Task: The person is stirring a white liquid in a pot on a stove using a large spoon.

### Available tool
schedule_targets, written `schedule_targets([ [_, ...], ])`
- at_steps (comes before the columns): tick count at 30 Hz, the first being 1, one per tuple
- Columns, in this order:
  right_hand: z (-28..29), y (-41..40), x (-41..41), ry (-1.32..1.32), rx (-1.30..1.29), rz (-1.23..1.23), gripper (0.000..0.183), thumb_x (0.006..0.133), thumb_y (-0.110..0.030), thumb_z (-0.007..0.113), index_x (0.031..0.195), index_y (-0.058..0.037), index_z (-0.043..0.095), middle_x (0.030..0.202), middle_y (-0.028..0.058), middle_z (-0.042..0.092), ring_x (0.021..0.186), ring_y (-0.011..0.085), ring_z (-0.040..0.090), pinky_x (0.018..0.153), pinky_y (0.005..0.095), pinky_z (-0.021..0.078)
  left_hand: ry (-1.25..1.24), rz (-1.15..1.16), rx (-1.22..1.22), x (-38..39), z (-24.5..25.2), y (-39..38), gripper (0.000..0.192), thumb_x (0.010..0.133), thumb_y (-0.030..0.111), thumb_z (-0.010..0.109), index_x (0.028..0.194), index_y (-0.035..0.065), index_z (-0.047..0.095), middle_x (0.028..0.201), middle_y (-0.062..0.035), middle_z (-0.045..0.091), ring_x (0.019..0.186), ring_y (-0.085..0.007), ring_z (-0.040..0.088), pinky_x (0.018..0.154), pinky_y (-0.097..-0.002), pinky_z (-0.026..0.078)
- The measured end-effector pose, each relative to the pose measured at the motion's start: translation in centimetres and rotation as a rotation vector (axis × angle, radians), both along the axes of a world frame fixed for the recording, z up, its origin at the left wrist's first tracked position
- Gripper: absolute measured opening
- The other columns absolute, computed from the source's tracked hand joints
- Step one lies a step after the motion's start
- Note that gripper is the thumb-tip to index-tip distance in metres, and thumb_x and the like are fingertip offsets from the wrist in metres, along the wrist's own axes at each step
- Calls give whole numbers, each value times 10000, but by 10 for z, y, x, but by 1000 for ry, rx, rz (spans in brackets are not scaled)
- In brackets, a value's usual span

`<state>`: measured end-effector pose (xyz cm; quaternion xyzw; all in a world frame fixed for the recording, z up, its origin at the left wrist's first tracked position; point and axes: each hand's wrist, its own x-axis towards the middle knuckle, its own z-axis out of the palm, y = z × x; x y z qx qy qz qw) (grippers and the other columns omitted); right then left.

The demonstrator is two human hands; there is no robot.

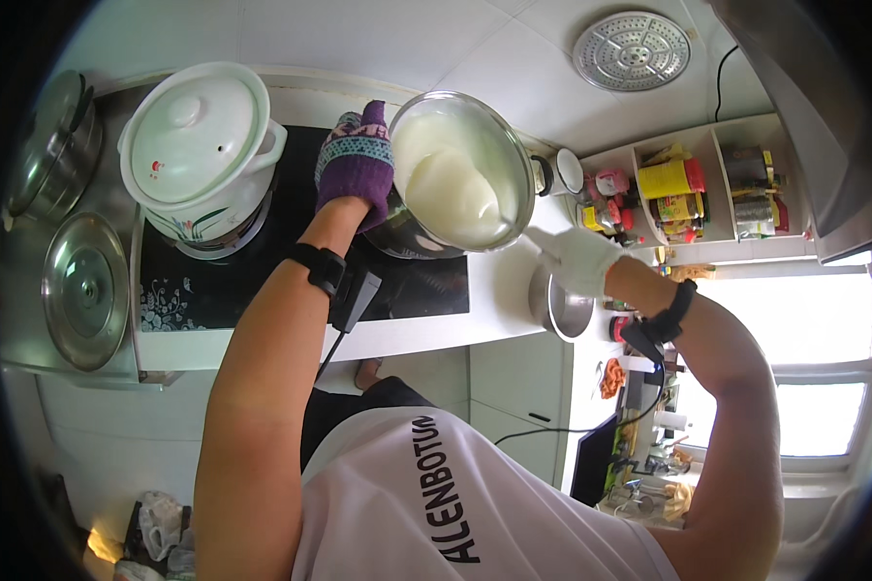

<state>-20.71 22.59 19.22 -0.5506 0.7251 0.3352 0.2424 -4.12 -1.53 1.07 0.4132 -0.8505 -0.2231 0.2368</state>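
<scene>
A steel pot [416, 234] with pale, milky contents [454, 192] stands over the right part of the black cooktop, its mouth seeming to lean rightward. My left hand [356, 167], in a purple patterned knit glove, is closed at the pot's left side; the part it grips is hidden behind the glove. My right hand [578, 260], in a white glove, is by the pot's lower right rim with its fingers pointing at it. Whether those fingers touch the rim is unclear. Just below that hand sits a steel bowl [570, 312], partly covered by it.
A lidded white ceramic pot [196, 145] occupies the left burner of the cooktop [182, 301]. Left of it lie a round steel lid [86, 290] and a steel pan [62, 174]. An enamel mug [569, 172] and shelves of jars [672, 189] are at right. Cables hang from both wrist straps.
</scene>
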Motion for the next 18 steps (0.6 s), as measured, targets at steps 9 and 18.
schedule_targets([
  [9,-19,-57,31,-24,-140,249,497,989,-171,473,1480,-119,409,756,212,649,722,401,665,662,499,510,81,19,59,12,7,4,385,934,149,507,1297,28,546,1087,-228,664,1040,-382,653,899,-465,528],
  [18,-45,-57,-65,135,-136,332,397,946,-125,526,1329,-21,546,1022,241,695,945,383,687,803,453,556,4,22,-50,1,-3,-2,414,928,110,502,1332,23,516,1138,-199,664,1115,-333,632,980,-441,500],
])
